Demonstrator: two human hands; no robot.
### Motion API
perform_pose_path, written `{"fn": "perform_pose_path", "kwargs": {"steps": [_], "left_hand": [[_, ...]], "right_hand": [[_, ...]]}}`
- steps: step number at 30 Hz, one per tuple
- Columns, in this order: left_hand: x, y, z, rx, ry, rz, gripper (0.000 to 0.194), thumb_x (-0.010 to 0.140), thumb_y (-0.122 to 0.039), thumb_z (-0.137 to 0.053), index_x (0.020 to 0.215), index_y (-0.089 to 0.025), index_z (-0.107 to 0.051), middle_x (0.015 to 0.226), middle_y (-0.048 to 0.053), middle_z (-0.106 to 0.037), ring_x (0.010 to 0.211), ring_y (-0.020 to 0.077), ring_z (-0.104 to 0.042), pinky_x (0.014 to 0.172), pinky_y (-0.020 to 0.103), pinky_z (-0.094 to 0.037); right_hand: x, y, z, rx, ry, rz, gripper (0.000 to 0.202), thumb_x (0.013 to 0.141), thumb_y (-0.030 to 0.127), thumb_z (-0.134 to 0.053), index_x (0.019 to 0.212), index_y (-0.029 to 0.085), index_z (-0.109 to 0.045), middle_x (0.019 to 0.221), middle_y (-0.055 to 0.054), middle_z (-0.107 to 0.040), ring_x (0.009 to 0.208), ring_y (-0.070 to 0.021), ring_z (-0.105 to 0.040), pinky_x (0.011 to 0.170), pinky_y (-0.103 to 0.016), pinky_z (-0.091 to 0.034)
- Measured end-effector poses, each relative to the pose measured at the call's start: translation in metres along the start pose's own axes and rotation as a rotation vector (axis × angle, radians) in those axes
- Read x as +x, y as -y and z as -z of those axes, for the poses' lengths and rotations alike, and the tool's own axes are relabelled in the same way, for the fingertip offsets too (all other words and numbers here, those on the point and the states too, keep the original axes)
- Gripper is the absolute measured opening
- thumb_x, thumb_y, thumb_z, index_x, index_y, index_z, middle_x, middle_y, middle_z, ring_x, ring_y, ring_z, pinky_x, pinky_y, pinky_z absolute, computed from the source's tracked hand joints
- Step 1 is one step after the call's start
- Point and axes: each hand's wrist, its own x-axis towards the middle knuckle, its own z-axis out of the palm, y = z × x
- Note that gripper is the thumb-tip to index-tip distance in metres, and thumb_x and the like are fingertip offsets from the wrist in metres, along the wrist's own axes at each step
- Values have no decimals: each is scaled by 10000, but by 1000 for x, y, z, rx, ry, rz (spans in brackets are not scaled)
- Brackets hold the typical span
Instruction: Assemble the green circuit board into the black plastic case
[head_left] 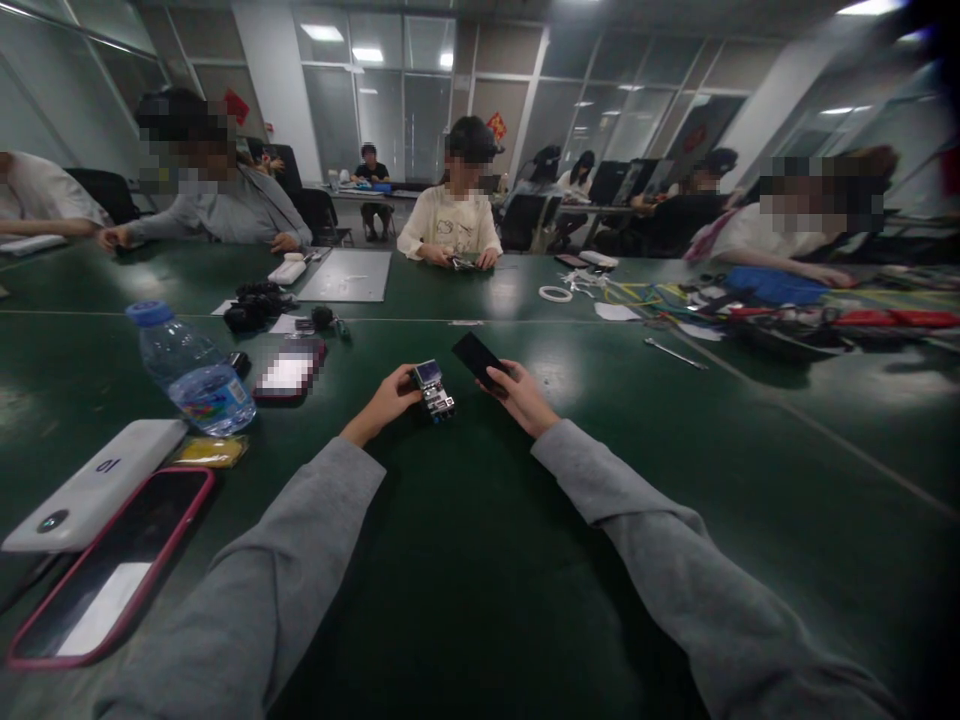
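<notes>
My left hand (386, 400) grips a small electronic device (433, 388) with a tiny screen and exposed parts, resting it on the green table (480, 560). My right hand (521, 398) holds a flat black rectangular piece (478, 358), tilted up off the table, just right of the device. Both arms wear grey sleeves.
At my left lie a phone in a pink case (112, 570), a white power bank (94, 485), a yellow packet (210, 452) and a water bottle (191, 372). Another phone (289, 372) and black parts (255, 305) sit further out. Several people sit across the table; tools and cables (750, 305) clutter the right.
</notes>
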Motion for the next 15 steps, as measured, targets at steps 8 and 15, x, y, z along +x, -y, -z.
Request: {"fn": "perform_pose_path", "kwargs": {"steps": [8, 15], "left_hand": [[-2, -6, -3, -4, -15, -9, 433, 749, -138, -640, 1164, -164, -516, 1149, 109, -623, 1085, 231, -581, 991, 471, -395], [-4, -11, -3, -18, -14, -3, 430, 748, -126, -641, 1158, -171, -523, 1161, 106, -622, 1100, 230, -575, 997, 467, -392]], "right_hand": [[-4, -14, 0, -613, 23, 334, 541, 662, 380, -751, 1110, 214, -498, 1030, -46, -586, 976, -215, -572, 947, -442, -432], [-8, -2, 43, -618, -137, 389, 557, 655, 429, -752, 1110, 221, -507, 1045, -68, -586, 982, -233, -561, 926, -456, -432]]}}
